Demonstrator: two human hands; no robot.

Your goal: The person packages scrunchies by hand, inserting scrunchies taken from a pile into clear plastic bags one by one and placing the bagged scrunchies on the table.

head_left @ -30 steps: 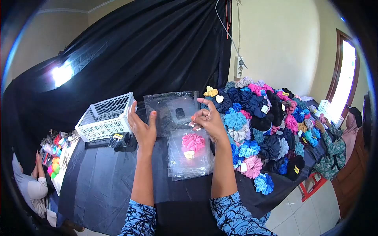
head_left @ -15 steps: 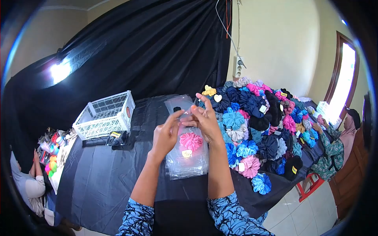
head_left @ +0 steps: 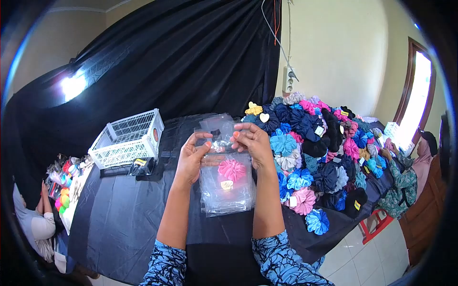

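My left hand [head_left: 193, 157] and my right hand [head_left: 255, 145] pinch opposite sides of a clear plastic bag [head_left: 222, 143] held above the table. Just below it, a pink scrunchie [head_left: 232, 170] with a cream heart-shaped tag [head_left: 226, 185] lies on a stack of clear bags [head_left: 226, 202]. Part of the stack is hidden behind the held bag and my fingers. Beside my right hand rises a big pile of scrunchies [head_left: 310, 138] in blue, pink, black and other colours.
A white plastic basket [head_left: 126, 155] stands at the left, a packed black item [head_left: 141, 167] before it. One person [head_left: 38, 219] is at the far left by colourful goods [head_left: 64, 195]; another [head_left: 405, 181] sits at the right near a red stool [head_left: 376, 226].
My hands came together over the stack, and both now grip a clear bag. The bag with a dark patch, spread out beside the stack earlier, no longer lies flat there.
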